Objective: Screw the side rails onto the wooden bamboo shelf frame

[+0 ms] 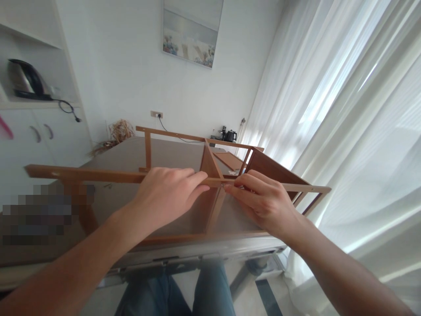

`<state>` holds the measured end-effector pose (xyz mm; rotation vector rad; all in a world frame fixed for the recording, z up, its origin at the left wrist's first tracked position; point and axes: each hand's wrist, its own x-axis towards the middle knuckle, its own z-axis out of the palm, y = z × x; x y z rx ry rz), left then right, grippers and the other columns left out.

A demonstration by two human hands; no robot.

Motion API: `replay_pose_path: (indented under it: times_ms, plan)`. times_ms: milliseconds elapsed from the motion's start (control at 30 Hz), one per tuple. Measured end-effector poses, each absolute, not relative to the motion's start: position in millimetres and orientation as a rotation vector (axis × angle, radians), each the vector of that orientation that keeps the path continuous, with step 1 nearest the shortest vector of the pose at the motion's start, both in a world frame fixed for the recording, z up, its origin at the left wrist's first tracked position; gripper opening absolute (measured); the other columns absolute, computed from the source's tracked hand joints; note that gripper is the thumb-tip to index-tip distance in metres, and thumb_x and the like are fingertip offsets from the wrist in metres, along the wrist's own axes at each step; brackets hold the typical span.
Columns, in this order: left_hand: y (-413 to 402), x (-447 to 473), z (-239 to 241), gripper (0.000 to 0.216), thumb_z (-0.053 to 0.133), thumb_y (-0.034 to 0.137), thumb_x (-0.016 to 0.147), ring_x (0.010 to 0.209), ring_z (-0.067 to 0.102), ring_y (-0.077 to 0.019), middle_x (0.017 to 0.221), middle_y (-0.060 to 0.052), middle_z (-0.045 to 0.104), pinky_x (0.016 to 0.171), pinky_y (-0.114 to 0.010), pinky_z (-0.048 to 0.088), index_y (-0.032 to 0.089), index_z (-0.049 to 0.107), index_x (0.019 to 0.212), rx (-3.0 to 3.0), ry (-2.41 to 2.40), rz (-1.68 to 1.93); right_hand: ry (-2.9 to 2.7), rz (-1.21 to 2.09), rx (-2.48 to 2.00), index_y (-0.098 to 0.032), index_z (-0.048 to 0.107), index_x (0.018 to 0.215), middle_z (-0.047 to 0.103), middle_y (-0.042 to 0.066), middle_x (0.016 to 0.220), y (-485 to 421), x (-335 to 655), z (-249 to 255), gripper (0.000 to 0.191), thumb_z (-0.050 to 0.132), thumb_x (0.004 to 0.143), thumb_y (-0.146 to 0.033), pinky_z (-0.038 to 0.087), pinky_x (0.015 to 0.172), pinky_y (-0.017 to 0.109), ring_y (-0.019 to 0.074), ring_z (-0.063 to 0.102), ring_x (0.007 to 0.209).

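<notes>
Above the table [171,153], the left hand [164,186] clasps a wooden rack frame [98,175] and the right hand [263,199] pinches its joint, which the overhanging rail may lever apart.

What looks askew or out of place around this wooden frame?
The wooden frame lies tipped on its side on the table, with the left hand and right hand gripping its upper rail. Beside the kettle on the shelf, the cord dangles loose over the edge, plug hanging free.

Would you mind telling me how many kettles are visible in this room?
2: a steel kettle on the shelf at upper left, and a black kettle far back, beside the curtain. Others may be hidden.
</notes>
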<state>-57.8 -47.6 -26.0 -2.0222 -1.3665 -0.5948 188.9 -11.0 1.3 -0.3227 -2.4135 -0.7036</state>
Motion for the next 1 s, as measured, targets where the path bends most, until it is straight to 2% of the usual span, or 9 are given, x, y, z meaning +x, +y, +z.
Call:
replay_pose_path:
  times_ms: [100, 267, 433, 667, 833, 1000]
  plan:
    - [-46.8, -57.3, -25.2, 0.028, 0.048, 0.045, 0.103, 0.063, 0.067, -0.0224, 0.074, 0.001, 0.071, 0.052, -0.033, 0.015, 0.028, 0.069, 0.098, -2.019, -1.385, -0.604, -2.465, -0.685, -0.367, -0.012, 0.075, 0.102, 0.068, 0.008, 0.085, -15.3, 186.6, 9.5, 0.027, 0.052, 0.096, 0.000, 0.051, 0.064, 0.029, 0.0169, 0.062, 0.076]
    - [-46.2, -56.9, -26.1, 0.029, 0.046, 0.046, 0.103, 0.064, 0.067, -0.0217, 0.075, 0.001, 0.071, 0.052, -0.033, 0.015, 0.030, 0.070, 0.105, -2.029, -1.380, -0.625, -2.488, -0.609, -0.413, -0.013, 0.077, 0.096, 0.068, 0.007, 0.084, -19.3, 183.3, 17.0, 0.025, 0.054, 0.097, -0.003, 0.053, 0.066, 0.029, 0.0166, 0.064, 0.076]
    - [-45.1, -54.5, -27.8, 0.029, 0.048, 0.045, 0.103, 0.064, 0.067, -0.0206, 0.074, 0.001, 0.071, 0.051, -0.033, 0.021, 0.029, 0.072, 0.104, -2.016, -1.371, -0.674, -2.388, -0.585, -0.435, -0.013, 0.076, 0.096, 0.068, 0.006, 0.082, -22.1, 182.5, 9.9, 0.020, 0.057, 0.099, -0.008, 0.052, 0.060, 0.026, 0.0141, 0.063, 0.071]
    - [-46.3, -50.5, -27.4, 0.024, 0.054, 0.042, 0.100, 0.059, 0.065, -0.0184, 0.068, 0.000, 0.067, 0.050, -0.033, 0.021, 0.026, 0.071, 0.093, -1.979, -1.337, -0.751, -2.400, -0.834, -0.246, -0.009, 0.072, 0.103, 0.070, 0.007, 0.082, -16.3, 189.1, 6.8, 0.017, 0.059, 0.095, -0.001, 0.051, 0.057, 0.030, 0.0163, 0.062, 0.071]
    - [-46.1, -50.6, -27.0, 0.027, 0.052, 0.042, 0.101, 0.058, 0.062, -0.0175, 0.066, 0.001, 0.066, 0.051, -0.032, 0.017, 0.026, 0.069, 0.087, -1.991, -1.325, -0.783, -2.415, -1.083, -0.038, -0.013, 0.072, 0.097, 0.069, 0.004, 0.075, -11.8, 190.7, 19.4, 0.013, 0.063, 0.095, -0.003, 0.048, 0.054, 0.033, 0.0164, 0.058, 0.065]
    - [-46.1, -50.5, -26.6, 0.025, 0.054, 0.042, 0.100, 0.058, 0.061, -0.0179, 0.067, 0.002, 0.066, 0.052, -0.033, 0.017, 0.026, 0.068, 0.087, -2.002, -1.332, -0.770, -2.482, -1.131, 0.102, -0.012, 0.073, 0.095, 0.071, 0.005, 0.080, -7.5, 193.0, 29.7, 0.011, 0.066, 0.094, -0.003, 0.048, 0.055, 0.033, 0.0171, 0.060, 0.071]
